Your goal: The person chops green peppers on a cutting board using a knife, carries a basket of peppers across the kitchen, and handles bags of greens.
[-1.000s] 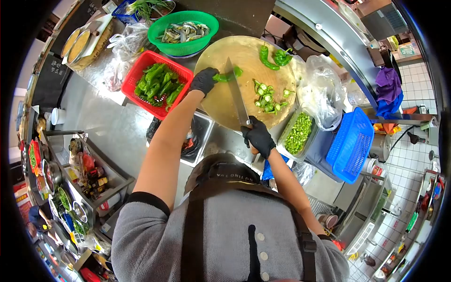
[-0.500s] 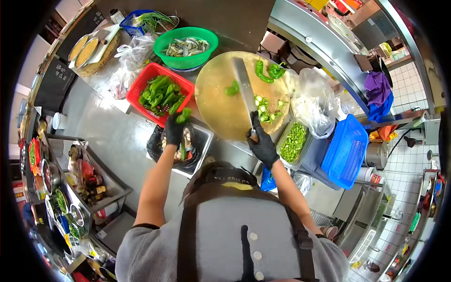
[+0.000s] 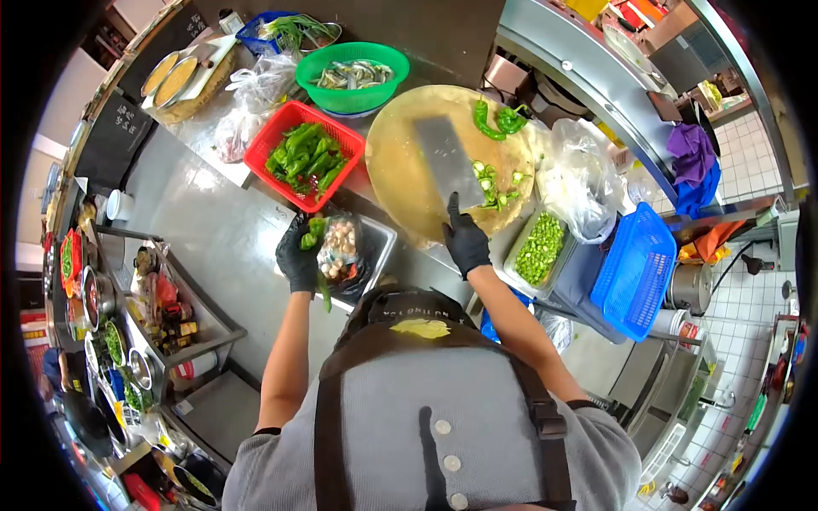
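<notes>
My right hand point(image 3: 466, 243), in a black glove, is closed on the handle of a cleaver point(image 3: 445, 157). Its broad blade lies over the round chopping board point(image 3: 392, 183), face up towards me. Cut green pepper pieces point(image 3: 487, 183) lie to the right of the blade, and whole green peppers point(image 3: 488, 122) rest near the far edge. My left hand point(image 3: 298, 257), also gloved in black, is closed around green peppers point(image 3: 316, 230) beside a black-lined tray point(image 3: 383, 249). One long pepper point(image 3: 325, 291) hangs below that hand. The fingers are partly hidden.
A red basket point(image 3: 256, 153) of green peppers stands left of the board, with a green basket point(image 3: 396, 60) of small fish behind it. To the right are a container of chopped green pieces point(image 3: 540, 249), a plastic bag point(image 3: 588, 183) and a blue basket point(image 3: 635, 268).
My left hand has moved from the red basket's near corner down and left, still with green peppers. The cleaver has turned from nearly edge-on to flat. A small green piece left of it no longer shows.
</notes>
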Demonstrator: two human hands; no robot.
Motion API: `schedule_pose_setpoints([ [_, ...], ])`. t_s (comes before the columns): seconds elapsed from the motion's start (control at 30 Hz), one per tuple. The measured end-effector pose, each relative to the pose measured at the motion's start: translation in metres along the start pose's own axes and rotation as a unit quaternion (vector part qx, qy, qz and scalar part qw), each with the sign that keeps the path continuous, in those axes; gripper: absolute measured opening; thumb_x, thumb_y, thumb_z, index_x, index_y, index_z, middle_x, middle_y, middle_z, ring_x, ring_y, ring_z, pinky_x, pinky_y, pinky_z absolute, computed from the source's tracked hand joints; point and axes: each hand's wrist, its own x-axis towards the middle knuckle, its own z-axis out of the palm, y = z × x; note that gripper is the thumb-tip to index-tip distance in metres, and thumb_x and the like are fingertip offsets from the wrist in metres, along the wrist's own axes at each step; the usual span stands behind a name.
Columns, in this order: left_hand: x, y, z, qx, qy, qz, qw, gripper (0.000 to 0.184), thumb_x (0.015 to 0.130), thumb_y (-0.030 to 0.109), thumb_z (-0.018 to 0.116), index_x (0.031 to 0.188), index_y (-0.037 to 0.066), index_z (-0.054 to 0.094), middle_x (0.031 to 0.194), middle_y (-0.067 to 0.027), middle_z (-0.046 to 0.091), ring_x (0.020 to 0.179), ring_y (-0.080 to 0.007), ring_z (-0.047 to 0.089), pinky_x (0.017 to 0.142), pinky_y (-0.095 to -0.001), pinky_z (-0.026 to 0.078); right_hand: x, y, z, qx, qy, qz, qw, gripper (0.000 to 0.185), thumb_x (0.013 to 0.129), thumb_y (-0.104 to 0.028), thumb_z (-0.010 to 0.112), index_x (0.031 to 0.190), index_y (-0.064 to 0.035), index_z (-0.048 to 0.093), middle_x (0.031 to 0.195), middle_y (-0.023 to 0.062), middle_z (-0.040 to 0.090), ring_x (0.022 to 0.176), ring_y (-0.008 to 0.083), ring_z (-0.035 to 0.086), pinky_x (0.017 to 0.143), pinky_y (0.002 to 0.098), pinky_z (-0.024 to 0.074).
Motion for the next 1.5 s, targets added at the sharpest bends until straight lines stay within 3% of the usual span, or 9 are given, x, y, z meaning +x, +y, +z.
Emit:
schedule_pose_setpoints([
  [0.27,0.016,0.039,0.023,-0.107,-0.131,-0.041,0.985,0.036,0.066,0.012,0.075,0.097,0.003,0.062,0.088,-0.0131,0.062,0.079,-0.0271,0.060,0.073,-0.0313,0.047,-0.031,0.017,-0.008,0.100,0.138,0.004,0.985,0.076,0.075,-0.018,0.064,0.138,-0.0087,0.022,0.088,0.0164,0.060,0.073,0.0342,0.060,0.059,0.0408,0.0488],
  [0.37,0.061,0.078,0.088,-0.029,-0.256,0.080,0.963,0.031,0.069,0.020,0.072,0.092,0.003,0.061,0.087,-0.0156,0.061,0.082,-0.0286,0.059,0.074,-0.0351,0.046,-0.068,0.015,-0.032,0.184,0.148,0.048,0.971,0.067,0.070,-0.017,0.068,0.130,-0.0055,0.040,0.106,0.0201,0.059,0.090,0.0324,0.061,0.073,0.0381,0.0500],
  [0.47,0.099,0.114,0.171,0.099,-0.309,0.257,0.910,0.025,0.074,0.020,0.063,0.094,0.004,0.060,0.097,-0.0168,0.058,0.087,-0.0306,0.059,0.079,-0.0396,0.045,-0.095,0.024,-0.040,0.397,0.161,0.149,0.891,0.030,0.072,-0.013,0.067,0.097,-0.0013,0.055,0.085,0.0208,0.062,0.073,0.0338,0.061,0.065,0.0343,0.0490],
  [0.6,0.120,0.150,0.257,0.251,-0.422,0.232,0.840,0.024,0.077,0.020,0.055,0.098,0.010,0.060,0.109,-0.0175,0.055,0.100,-0.0328,0.054,0.082,-0.0410,0.044,-0.123,0.018,-0.084,0.085,0.140,0.221,0.961,0.022,0.072,-0.016,0.066,0.088,-0.0042,0.057,0.072,0.0180,0.060,0.063,0.0332,0.058,0.058,0.0347,0.0464],
  [0.8,0.114,0.114,0.257,0.181,-0.477,0.310,0.802,0.024,0.078,0.015,0.052,0.101,0.009,0.054,0.098,-0.0149,0.060,0.090,-0.0329,0.059,0.077,-0.0408,0.046,-0.163,0.031,-0.102,0.255,0.124,0.198,0.938,0.022,0.081,-0.017,0.063,0.100,-0.0087,0.055,0.081,0.0146,0.062,0.072,0.0326,0.061,0.062,0.0343,0.0473],
  [0.9,0.089,0.145,0.200,0.220,-0.555,0.315,0.738,0.028,0.072,0.005,0.054,0.100,0.010,0.056,0.101,-0.0104,0.058,0.095,-0.0290,0.057,0.080,-0.0368,0.046,-0.175,0.047,-0.067,0.113,0.099,0.131,0.980,0.030,0.079,-0.021,0.064,0.101,-0.0054,0.051,0.070,0.0161,0.061,0.063,0.0346,0.060,0.055,0.0409,0.0468],
  [1.13,0.050,0.117,0.096,-0.028,-0.266,0.162,0.950,0.024,0.069,0.002,0.064,0.093,0.004,0.060,0.099,-0.0126,0.057,0.090,-0.0282,0.057,0.077,-0.0340,0.044,-0.128,0.036,0.001,0.023,0.172,0.033,0.984,0.031,0.080,-0.026,0.061,0.100,-0.0044,0.051,0.076,0.0188,0.061,0.061,0.0360,0.059,0.051,0.0429,0.0470],
  [1.37,0.003,0.013,0.017,-0.002,-0.203,0.009,0.979,0.036,0.069,0.008,0.070,0.103,0.004,0.060,0.094,-0.0101,0.063,0.087,-0.0216,0.060,0.078,-0.0321,0.046,-0.087,0.047,0.072,0.021,0.014,0.069,0.997,0.018,0.086,-0.021,0.045,0.095,-0.0054,0.048,0.071,0.0183,0.060,0.063,0.0360,0.059,0.055,0.0462,0.0460],
  [1.5,-0.004,0.015,0.010,-0.043,-0.194,-0.003,0.980,0.037,0.068,0.008,0.071,0.103,0.003,0.061,0.093,-0.0081,0.065,0.083,-0.0183,0.061,0.076,-0.0312,0.048,-0.090,0.036,0.045,0.011,0.098,0.013,0.995,0.017,0.086,-0.020,0.044,0.093,-0.0055,0.047,0.071,0.0187,0.060,0.062,0.0367,0.058,0.056,0.0481,0.0453],
])
